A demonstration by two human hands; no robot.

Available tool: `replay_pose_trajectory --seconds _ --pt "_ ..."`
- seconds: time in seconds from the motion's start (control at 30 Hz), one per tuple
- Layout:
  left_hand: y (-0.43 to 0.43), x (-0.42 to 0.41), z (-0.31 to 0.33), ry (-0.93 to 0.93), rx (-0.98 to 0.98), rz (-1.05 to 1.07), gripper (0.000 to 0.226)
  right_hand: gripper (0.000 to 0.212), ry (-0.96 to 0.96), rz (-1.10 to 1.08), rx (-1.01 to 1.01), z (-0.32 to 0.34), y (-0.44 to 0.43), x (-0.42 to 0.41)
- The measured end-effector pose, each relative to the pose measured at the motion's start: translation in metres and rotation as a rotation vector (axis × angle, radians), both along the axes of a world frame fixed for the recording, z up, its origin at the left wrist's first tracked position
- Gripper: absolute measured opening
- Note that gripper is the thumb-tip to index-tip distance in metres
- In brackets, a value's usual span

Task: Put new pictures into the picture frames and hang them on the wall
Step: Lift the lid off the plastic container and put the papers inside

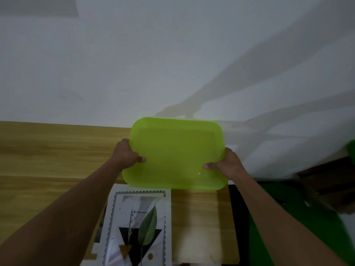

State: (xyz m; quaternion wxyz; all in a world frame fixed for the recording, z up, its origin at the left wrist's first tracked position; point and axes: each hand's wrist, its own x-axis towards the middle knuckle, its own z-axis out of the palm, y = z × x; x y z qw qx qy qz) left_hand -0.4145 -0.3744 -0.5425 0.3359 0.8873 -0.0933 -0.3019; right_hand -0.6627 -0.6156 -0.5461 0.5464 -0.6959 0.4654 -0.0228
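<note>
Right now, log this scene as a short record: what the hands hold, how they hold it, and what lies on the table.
held item: green tray, plastic, nothing visible on it
left hand: grips the tray's left edge, thumb on its face
right hand: grips the tray's right edge, thumb on its face
tray position: over the table, far edge in front of the wall
on table: leaf picture, lying flat, just nearer than the tray
frame: none clearly visible

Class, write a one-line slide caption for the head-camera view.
The left hand and right hand grip a lime-green tray over the wooden table, near a leaf print.
</note>
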Motion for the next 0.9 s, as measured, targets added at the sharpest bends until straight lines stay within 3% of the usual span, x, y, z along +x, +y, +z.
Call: replay_pose_trajectory --seconds 0.17,0.27,0.37,0.47,0.63,0.77,0.9 --pt "-0.002 -0.003 0.0 -0.015 0.028 0.012 0.094 0.101 0.033 0.02 -0.075 0.001 0.003 0.002" --pt "-0.004 -0.004 0.002 -0.024 0.038 0.01 0.093 0.128 0.085 0.032 -0.112 -0.022 -0.01 0.0" --pt "-0.004 -0.003 0.002 -0.032 0.058 0.01 0.092 0.135 0.077 0.019 -0.124 -0.04 -0.018 -0.002" --pt "-0.004 -0.004 0.003 -0.042 0.076 0.008 0.096 0.123 0.061 -0.038 -0.141 -0.008 0.001 0.001" --pt "-0.001 -0.004 0.002 -0.034 0.042 0.043 0.1 0.102 0.0 -0.086 -0.015 -0.01 -0.008 0.002" --pt "0.004 0.004 -0.007 -0.04 0.026 0.051 0.114 0.098 -0.006 -0.077 0.015 -0.01 -0.012 0.003" --pt "0.009 0.01 -0.018 -0.084 0.013 0.034 0.137 0.081 -0.003 -0.071 0.031 0.003 -0.006 0.005"
